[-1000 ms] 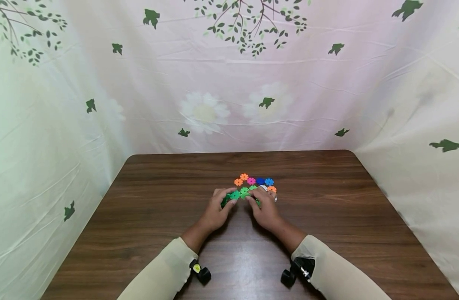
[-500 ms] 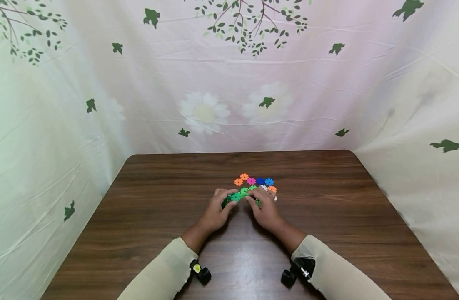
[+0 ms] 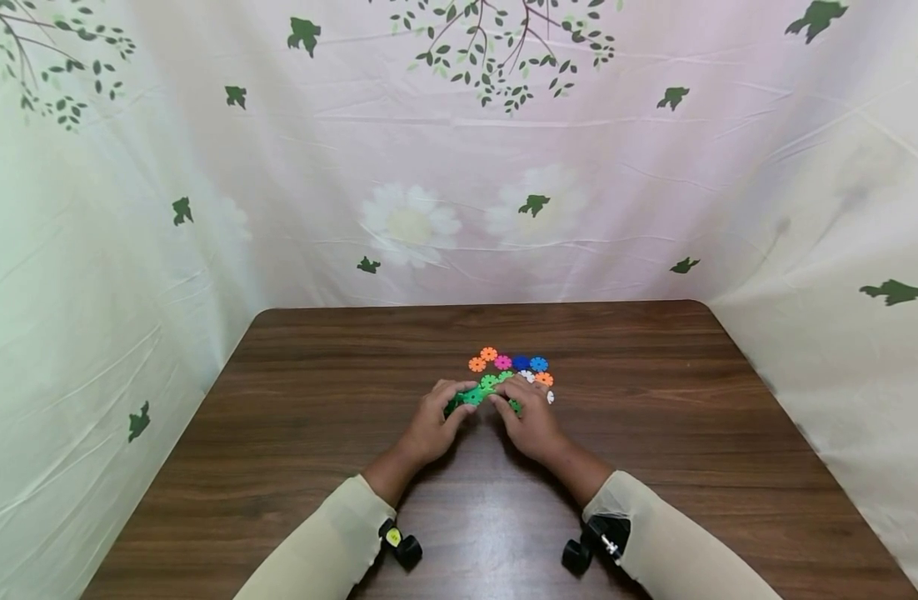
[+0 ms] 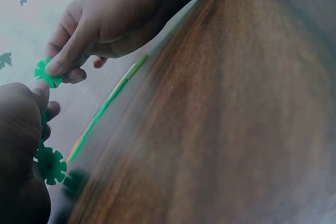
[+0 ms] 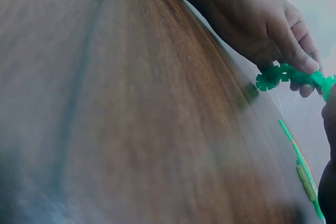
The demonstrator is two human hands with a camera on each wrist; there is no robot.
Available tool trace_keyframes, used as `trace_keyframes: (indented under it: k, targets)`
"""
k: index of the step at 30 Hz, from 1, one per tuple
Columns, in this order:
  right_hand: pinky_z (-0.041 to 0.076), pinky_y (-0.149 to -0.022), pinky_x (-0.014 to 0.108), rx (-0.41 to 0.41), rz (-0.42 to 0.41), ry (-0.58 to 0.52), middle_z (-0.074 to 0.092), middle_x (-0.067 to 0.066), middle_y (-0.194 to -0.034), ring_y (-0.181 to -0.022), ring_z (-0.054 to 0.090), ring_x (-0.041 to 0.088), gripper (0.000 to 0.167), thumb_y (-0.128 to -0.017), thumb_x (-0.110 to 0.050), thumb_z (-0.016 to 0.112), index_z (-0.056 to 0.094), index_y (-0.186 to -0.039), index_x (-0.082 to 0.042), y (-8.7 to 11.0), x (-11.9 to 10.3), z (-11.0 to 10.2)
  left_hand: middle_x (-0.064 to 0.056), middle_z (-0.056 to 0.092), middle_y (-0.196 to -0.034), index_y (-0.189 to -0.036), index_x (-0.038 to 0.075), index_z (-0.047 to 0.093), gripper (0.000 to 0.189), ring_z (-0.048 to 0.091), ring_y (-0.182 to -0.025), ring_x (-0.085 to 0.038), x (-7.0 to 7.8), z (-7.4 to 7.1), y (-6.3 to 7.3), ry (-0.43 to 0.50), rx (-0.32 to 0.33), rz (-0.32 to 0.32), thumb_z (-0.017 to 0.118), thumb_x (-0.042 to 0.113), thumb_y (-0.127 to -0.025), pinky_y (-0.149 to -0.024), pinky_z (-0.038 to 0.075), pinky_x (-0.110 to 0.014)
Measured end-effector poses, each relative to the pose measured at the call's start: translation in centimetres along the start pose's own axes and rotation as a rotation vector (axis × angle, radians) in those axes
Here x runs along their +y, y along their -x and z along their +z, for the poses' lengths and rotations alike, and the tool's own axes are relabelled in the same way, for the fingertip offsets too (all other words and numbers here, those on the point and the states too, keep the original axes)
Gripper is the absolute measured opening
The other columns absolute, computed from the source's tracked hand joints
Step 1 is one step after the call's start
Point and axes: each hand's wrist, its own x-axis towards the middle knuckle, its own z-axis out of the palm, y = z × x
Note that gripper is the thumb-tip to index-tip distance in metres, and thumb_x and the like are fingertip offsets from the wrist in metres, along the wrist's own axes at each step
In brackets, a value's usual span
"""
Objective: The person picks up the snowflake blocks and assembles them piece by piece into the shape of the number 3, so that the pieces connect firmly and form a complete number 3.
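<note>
Green notched plastic discs, linked in a short chain, are held up between both hands. My left hand grips the chain from the left, and a free end disc sticks out past its fingers in the left wrist view. From the other side my right hand pinches a green disc between thumb and fingers. In the right wrist view the left thumb presses on the chain. Whether the discs at the two hands are joined is hidden by the fingertips.
Beyond the hands, more notched discs lie flat on the brown wooden table: orange discs, a pink disc, blue discs, light green discs and white ones. A printed cloth hangs around the table.
Both hands stay almost in place. The green chain between them has shifted slightly down and to the right, and the left fingers have moved a little with it.
</note>
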Motion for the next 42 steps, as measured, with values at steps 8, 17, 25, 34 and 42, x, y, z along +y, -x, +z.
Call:
trace_keyframes:
  k: [8,17,25,34,42]
  targets:
    - [0.034,-0.088,0.036,-0.011,0.017,-0.002,0.075,0.005,-0.093,-0.087,0.066,0.017,0.004,-0.100,-0.001,0.076,0.080,-0.100,-0.002,0.2,-0.8,0.0,-0.020,0.076,-0.128,-0.135,-0.008,0.069,0.035,0.068,-0.115,-0.032,0.2,-0.1,0.3,-0.033,0.007,0.057,0.071,0.006,-0.103,-0.099,0.060,-0.044]
    - [0.031,-0.090,0.041,-0.014,-0.004,0.009,0.079,0.009,-0.094,-0.091,0.070,0.022,0.007,-0.098,0.001,0.076,0.081,-0.097,-0.004,0.5,-1.2,0.3,-0.019,0.076,-0.129,-0.135,-0.005,0.070,0.034,0.067,-0.117,-0.031,0.0,-0.1,0.7,-0.042,-0.022,0.061,0.070,0.009,-0.104,-0.100,0.059,-0.046]
    - [0.032,-0.093,0.048,0.008,-0.016,0.021,0.080,0.006,-0.098,-0.092,0.072,0.023,0.011,-0.095,0.002,0.079,0.082,-0.102,-0.006,0.8,-1.5,0.4,-0.018,0.076,-0.127,-0.134,-0.007,0.068,0.034,0.068,-0.118,-0.032,0.5,-0.3,1.0,-0.047,0.015,0.132,0.073,0.006,-0.103,-0.101,0.059,-0.047]
    - [0.034,-0.096,0.053,0.042,0.057,0.040,0.077,0.005,-0.092,-0.094,0.071,0.025,0.022,-0.089,-0.002,0.085,0.079,-0.110,-0.005,0.9,-1.5,0.5,-0.019,0.072,-0.127,-0.136,-0.010,0.066,0.034,0.072,-0.119,-0.032,0.2,-0.2,1.0,0.034,0.092,0.111,0.071,0.003,-0.104,-0.100,0.061,-0.045]
    - [0.031,-0.095,0.049,0.064,0.110,0.058,0.076,0.010,-0.094,-0.099,0.069,0.031,0.033,-0.082,-0.002,0.091,0.079,-0.114,-0.003,0.8,-1.3,0.5,-0.016,0.072,-0.128,-0.136,-0.006,0.067,0.032,0.072,-0.119,-0.031,0.0,-0.3,1.0,0.067,0.113,0.124,0.070,0.000,-0.104,-0.099,0.060,-0.043]
